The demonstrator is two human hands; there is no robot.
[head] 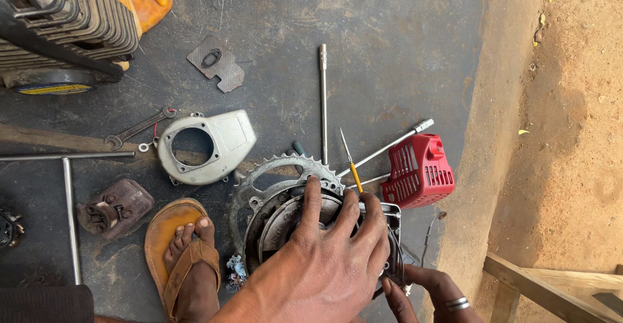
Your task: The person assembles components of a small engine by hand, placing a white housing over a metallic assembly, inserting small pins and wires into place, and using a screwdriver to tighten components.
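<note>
The grip of the left hand (pixel 324 258) is pressing down, fingers spread, on a round engine flywheel (pixel 285 222) lying on the dark floor (pixel 389 70). The right hand (pixel 431 290), ringed, is pinching the housing's edge at the lower right. A toothed sprocket (pixel 272 170) is lying under the assembly, and a yellow-handled screwdriver (pixel 350 164) is lying just beyond the fingertips. A red plastic cover (pixel 418 170) is sitting just to the right, a grey metal cover (pixel 207 144) to the left, near a spanner (pixel 139 128). A sandalled foot (pixel 188 255) is resting beside the sprocket.
</note>
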